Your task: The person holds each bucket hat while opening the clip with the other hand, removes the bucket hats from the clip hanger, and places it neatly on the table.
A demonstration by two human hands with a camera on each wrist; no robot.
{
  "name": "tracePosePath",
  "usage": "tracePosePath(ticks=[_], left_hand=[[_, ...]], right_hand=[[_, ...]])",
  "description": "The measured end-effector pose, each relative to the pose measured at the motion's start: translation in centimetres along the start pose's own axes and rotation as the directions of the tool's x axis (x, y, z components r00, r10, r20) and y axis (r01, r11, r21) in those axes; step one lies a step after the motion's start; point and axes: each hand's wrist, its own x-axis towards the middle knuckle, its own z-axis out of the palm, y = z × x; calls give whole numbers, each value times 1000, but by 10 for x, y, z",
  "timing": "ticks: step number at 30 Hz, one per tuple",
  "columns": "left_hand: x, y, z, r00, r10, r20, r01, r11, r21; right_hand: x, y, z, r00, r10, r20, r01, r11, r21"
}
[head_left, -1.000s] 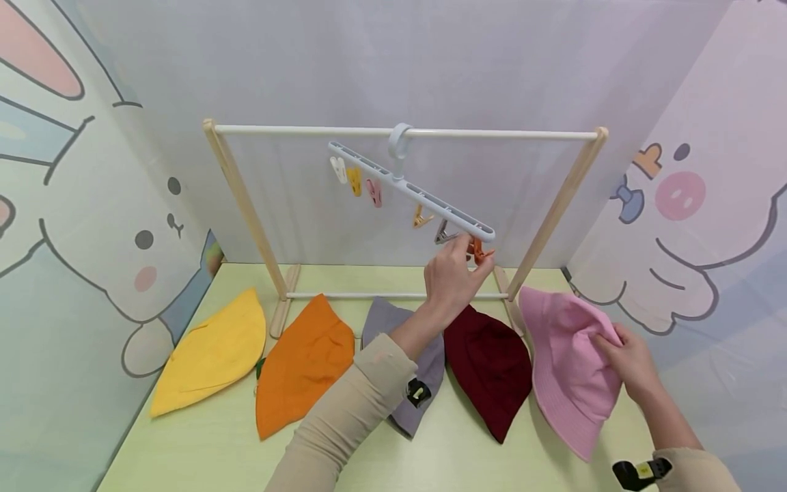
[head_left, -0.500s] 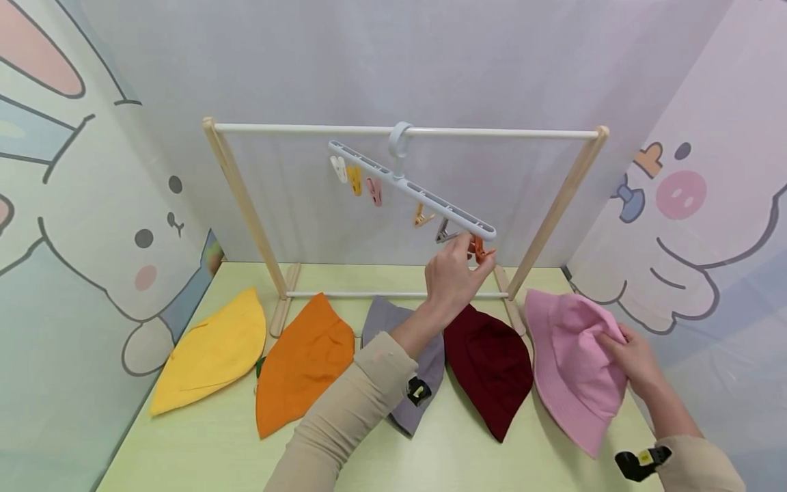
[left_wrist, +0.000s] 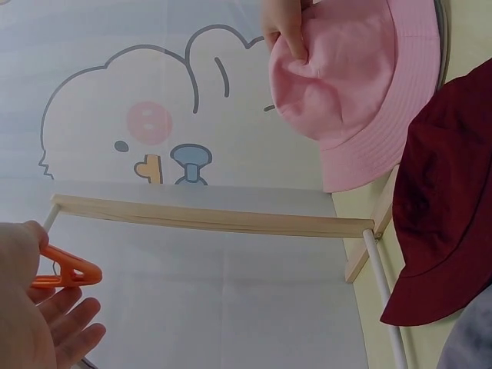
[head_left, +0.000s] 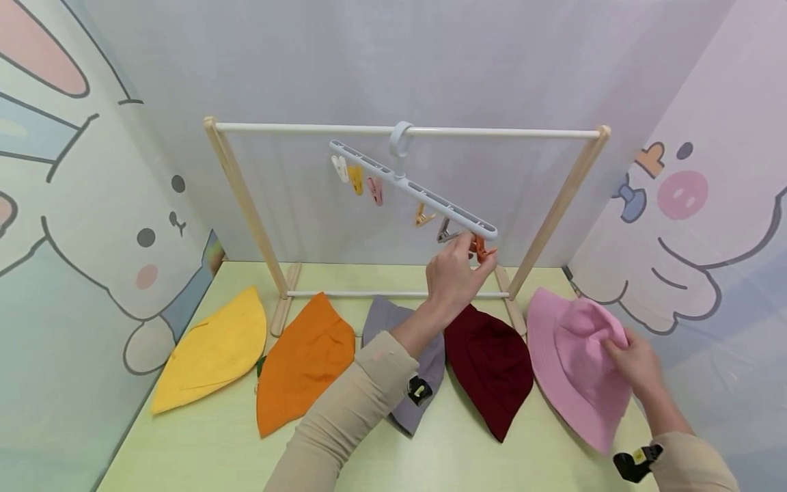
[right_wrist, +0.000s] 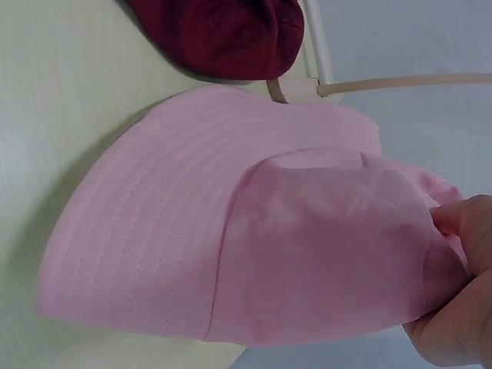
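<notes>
In the head view my left hand (head_left: 453, 273) pinches an orange clothespin (head_left: 482, 250) under the near right end of a pale blue hanger (head_left: 445, 205). Its orange shape (left_wrist: 69, 269) also shows between thumb and fingers in the left wrist view. My right hand (head_left: 636, 359) grips the crown of a pink bucket hat (head_left: 581, 369) at the table's right side. Part of the hat's crown is bunched under the thumb in the right wrist view, and its wide stitched brim (right_wrist: 138, 231) spreads to the left. My fingers behind the fabric are partly hidden.
The hanger hooks over a white rod (head_left: 307, 128) of a wooden rack (head_left: 562, 208). White, yellow, pink (head_left: 375, 192), tan and grey clothespins hang along it. Yellow (head_left: 212, 352), orange (head_left: 304, 365), grey (head_left: 387, 321) and maroon (head_left: 492, 372) bucket hats lie on the table.
My right hand has shifted the pink hat a little to the right, away from the maroon hat, and turned it slightly. The left hand stays at the orange clothespin.
</notes>
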Motion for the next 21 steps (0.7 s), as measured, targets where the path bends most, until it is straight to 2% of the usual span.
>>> tracePosePath(ticks=[8, 16, 21], left_hand=[[1, -1, 0, 1000, -9, 17, 9, 1000, 9], [2, -2, 2, 1000, -5, 21, 5, 1000, 8], [3, -3, 2, 1000, -1, 31, 0, 1000, 16]], right_hand=[[5, 8, 4, 999, 3, -41, -8, 993, -120], [5, 9, 4, 996, 81, -41, -87, 977, -194], [6, 15, 6, 992, 91, -84, -109, 963, -246]])
